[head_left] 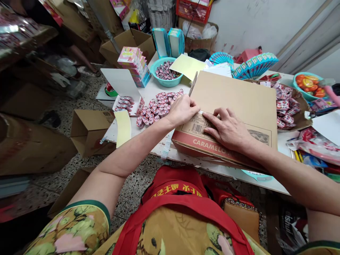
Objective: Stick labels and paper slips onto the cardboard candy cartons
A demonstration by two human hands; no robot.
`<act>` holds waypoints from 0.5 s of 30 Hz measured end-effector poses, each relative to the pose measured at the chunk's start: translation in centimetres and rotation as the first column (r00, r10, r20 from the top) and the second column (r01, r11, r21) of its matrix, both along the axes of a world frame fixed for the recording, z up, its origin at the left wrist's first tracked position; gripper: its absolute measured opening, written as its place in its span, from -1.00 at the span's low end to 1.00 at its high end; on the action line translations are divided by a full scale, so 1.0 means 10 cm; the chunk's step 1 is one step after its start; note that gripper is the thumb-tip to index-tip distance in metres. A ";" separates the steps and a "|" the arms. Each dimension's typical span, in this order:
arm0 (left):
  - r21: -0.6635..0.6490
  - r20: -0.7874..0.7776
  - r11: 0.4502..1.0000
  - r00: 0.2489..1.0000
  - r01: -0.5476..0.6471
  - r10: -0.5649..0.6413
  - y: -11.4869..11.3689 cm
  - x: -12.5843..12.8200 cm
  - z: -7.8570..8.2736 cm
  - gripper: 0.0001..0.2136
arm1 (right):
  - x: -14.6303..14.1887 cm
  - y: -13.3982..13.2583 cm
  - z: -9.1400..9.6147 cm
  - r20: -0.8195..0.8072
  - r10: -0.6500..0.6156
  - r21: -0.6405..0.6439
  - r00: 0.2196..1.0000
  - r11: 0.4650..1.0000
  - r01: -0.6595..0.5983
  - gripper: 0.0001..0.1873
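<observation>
A closed cardboard box (233, 92) lies on the table in front of me, with a barcode and "CARAMELO" printed on its near side. My left hand (182, 108) rests at the box's left edge, its fingers curled together and their tips at a small white sticker (201, 112) on the cardboard. My right hand (227, 129) lies on the printed area with its fingers apart, the index fingertip touching the sticker's other end. Beside my left hand is a pile of pink-and-white wrapped candies (156, 108). An open white display box (127, 102) with a few rows of these candies stands further left.
Behind the candies are a turquoise basin (166, 72) of small wrapped pieces and stacked pink cartons (134, 63). Turquoise packets (255, 67) fan out at the back. To the right sit a bag of wrapped candies (285, 106) and a bowl of orange pieces (309, 85).
</observation>
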State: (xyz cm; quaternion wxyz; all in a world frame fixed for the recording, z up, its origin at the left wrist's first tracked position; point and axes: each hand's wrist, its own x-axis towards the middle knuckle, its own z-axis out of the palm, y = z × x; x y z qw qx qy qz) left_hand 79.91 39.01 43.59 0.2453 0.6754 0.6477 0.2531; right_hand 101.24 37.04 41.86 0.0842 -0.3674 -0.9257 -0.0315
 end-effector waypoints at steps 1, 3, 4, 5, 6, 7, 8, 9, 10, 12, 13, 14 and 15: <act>0.020 -0.042 1.000 0.999 -0.005 0.006 -0.01 0.01 -0.01 -0.82 | 0.00 0.00 0.00 0.002 0.003 -0.002 1.000 1.000 -0.003 -0.30; 0.066 -0.109 0.998 0.994 -0.005 0.012 -0.03 0.03 -0.03 -0.82 | -0.01 0.00 0.01 0.000 0.011 -0.006 1.000 1.000 -0.011 -0.30; 0.089 -0.137 0.996 0.991 0.005 0.007 -0.04 0.03 -0.04 -0.82 | -0.01 0.00 0.01 -0.003 0.015 -0.007 1.000 1.000 -0.015 -0.30; 0.108 -0.161 0.994 0.987 0.016 0.002 -0.06 0.02 -0.06 -0.82 | -0.01 0.00 0.02 -0.006 0.020 -0.008 1.000 1.000 -0.020 -0.31; 0.124 -0.180 0.992 0.984 0.020 0.003 -0.08 0.01 -0.07 -0.82 | -0.01 0.00 0.03 -0.007 0.023 -0.008 1.000 1.000 -0.023 -0.31; 0.131 -0.190 0.991 0.982 0.013 0.012 -0.10 -0.02 -0.08 -0.82 | -0.01 0.00 0.04 -0.008 0.023 -0.007 1.000 1.000 -0.023 -0.32; 0.126 -0.190 0.992 0.981 -0.001 0.025 -0.12 -0.06 -0.08 -0.80 | -0.01 0.00 0.04 -0.009 0.021 -0.007 1.000 1.000 -0.021 -0.32; 0.110 -0.178 0.994 0.983 -0.022 0.041 -0.13 -0.10 -0.09 -0.78 | -0.01 0.00 0.05 -0.008 0.018 -0.007 1.000 1.000 -0.018 -0.32; 0.092 -0.156 0.995 0.986 -0.042 0.057 -0.14 -0.14 -0.10 -0.75 | 0.00 0.00 0.05 -0.008 0.017 -0.009 1.000 1.000 -0.017 -0.32; 0.083 -0.090 0.994 0.993 -0.071 0.078 -0.11 -0.18 -0.12 -0.69 | 0.00 0.00 0.04 -0.009 0.024 -0.011 1.000 1.000 -0.024 -0.32; 0.101 -0.052 0.992 0.996 -0.073 0.079 -0.08 -0.18 -0.13 -0.63 | 0.00 0.00 0.02 -0.011 0.032 -0.012 0.999 0.999 -0.032 -0.32; 0.132 -0.013 0.989 0.997 -0.070 0.072 -0.03 -0.17 -0.16 -0.56 | -0.01 0.00 0.01 -0.014 0.038 -0.014 0.999 0.999 -0.039 -0.32; 0.161 0.024 0.985 0.998 -0.060 0.056 0.03 -0.15 -0.18 -0.47 | -0.02 0.01 -0.01 -0.021 0.040 -0.019 0.999 0.999 -0.041 -0.32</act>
